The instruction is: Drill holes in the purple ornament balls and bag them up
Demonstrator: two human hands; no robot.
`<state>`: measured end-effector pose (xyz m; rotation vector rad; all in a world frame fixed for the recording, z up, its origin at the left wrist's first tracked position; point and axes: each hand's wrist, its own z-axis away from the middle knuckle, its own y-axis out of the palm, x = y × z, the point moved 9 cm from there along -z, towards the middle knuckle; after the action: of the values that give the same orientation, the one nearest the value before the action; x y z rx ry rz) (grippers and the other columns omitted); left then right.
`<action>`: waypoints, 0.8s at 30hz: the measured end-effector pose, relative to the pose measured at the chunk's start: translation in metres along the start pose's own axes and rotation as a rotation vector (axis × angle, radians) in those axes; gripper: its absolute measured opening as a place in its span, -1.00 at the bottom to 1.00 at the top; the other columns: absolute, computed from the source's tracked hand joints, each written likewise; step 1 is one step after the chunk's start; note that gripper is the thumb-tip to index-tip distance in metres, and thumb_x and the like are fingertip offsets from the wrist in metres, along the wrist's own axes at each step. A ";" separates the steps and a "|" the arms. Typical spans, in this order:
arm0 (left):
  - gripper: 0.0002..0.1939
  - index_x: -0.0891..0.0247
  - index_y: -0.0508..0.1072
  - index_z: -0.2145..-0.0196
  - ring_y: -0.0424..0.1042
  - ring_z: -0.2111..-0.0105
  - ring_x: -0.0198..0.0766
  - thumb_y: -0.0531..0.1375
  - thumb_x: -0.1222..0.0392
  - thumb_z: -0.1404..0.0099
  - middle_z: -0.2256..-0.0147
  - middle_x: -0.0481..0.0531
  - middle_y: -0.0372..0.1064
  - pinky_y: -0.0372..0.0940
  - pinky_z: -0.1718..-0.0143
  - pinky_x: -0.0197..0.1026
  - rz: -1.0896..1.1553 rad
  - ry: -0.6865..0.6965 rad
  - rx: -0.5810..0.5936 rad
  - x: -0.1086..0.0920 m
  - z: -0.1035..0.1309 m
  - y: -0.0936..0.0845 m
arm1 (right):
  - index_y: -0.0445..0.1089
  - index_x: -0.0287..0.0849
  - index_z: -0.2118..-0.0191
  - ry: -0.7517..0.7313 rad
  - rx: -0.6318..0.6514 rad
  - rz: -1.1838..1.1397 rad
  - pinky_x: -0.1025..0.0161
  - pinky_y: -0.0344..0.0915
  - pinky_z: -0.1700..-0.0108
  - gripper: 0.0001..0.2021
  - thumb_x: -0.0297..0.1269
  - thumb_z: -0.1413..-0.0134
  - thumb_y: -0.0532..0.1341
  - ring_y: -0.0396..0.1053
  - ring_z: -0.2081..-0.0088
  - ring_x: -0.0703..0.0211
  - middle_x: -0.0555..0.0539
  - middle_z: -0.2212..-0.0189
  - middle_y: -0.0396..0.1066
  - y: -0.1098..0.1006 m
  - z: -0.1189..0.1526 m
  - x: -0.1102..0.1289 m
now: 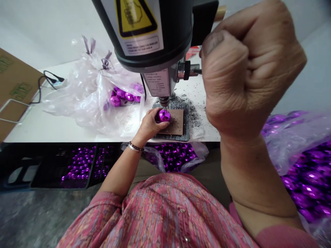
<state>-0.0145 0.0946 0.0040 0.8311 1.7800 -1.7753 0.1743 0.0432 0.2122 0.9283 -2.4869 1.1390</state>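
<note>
Head view looks down on a white table set against a pale wall, with a grey floor below and a black crate of purple beads under the table edge. A drill press stands on the table, its dark rounded housing bearing a yellow warning label; dark grit lies scattered around its metal base.

The left hand is curled loosely around a purple ball, fingers and thumb gripping its sides. The ball is shiny and faceted, and it sits on a brown cardboard pad on the base, directly beneath the drill tip. A thin metal bracelet circles that wrist.

The right hand is raised close to the camera and clenched into a tight fist around the lever of the press; only a pale wooden end shows above the knuckles, the rest is covered by the fist.

A crumpled clear plastic bag to the left holds more purple balls, and another bag of them lies at the right, cut off by the frame. A brown carton sits at the far left, partly out of view. The small print on the labels is too blurred to read.
</note>
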 end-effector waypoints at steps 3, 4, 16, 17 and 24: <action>-0.51 0.25 0.52 0.03 0.44 -0.01 -0.04 0.42 0.20 -0.06 0.04 0.15 0.47 0.34 -0.14 0.01 -0.012 0.012 0.006 -0.004 -0.001 0.003 | 0.42 -0.14 0.12 -0.025 -0.038 -0.050 0.62 0.18 -0.07 -0.54 -0.07 -0.38 -0.17 0.26 0.18 0.65 0.08 0.23 0.31 -0.004 -0.001 0.001; -0.50 0.26 0.52 0.02 0.43 -0.02 -0.03 0.43 0.20 -0.05 0.03 0.16 0.47 0.34 -0.15 0.01 -0.020 0.014 0.007 -0.005 -0.002 0.004 | 0.42 -0.15 0.13 -0.038 -0.057 -0.070 0.63 0.17 -0.05 -0.54 -0.06 -0.38 -0.16 0.25 0.20 0.66 0.08 0.25 0.30 -0.004 -0.001 0.001; -0.48 0.28 0.45 -0.10 0.40 -0.12 0.07 0.36 0.02 -0.25 -0.08 0.25 0.45 0.28 -0.22 0.14 0.054 0.231 0.070 -0.011 -0.005 0.029 | 0.44 -0.38 0.22 -0.110 -0.196 -0.228 0.65 0.14 0.07 -0.60 -0.20 -0.39 -0.04 0.15 0.29 0.70 0.08 0.36 0.26 -0.005 0.004 0.003; -0.50 0.29 0.44 -0.11 0.42 -0.10 0.07 0.33 0.02 -0.28 -0.06 0.25 0.46 0.29 -0.20 0.14 0.074 0.238 0.074 -0.012 -0.004 0.030 | 0.44 -0.39 0.20 -0.103 -0.186 -0.222 0.64 0.15 0.08 -0.60 -0.20 -0.40 -0.04 0.15 0.29 0.70 0.07 0.35 0.27 -0.004 0.004 0.002; -0.53 0.25 0.48 -0.03 0.48 0.13 -0.09 0.36 0.09 -0.18 0.10 0.12 0.55 0.36 0.02 -0.06 0.107 0.044 0.031 -0.008 -0.003 0.028 | 0.45 -0.43 0.20 -0.117 -0.202 -0.179 0.62 0.16 0.07 -0.57 -0.20 -0.40 -0.06 0.18 0.26 0.69 0.04 0.31 0.32 -0.005 0.009 0.004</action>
<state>0.0115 0.0963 -0.0093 0.9664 1.7060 -1.7315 0.1751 0.0324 0.2109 1.1582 -2.4910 0.7824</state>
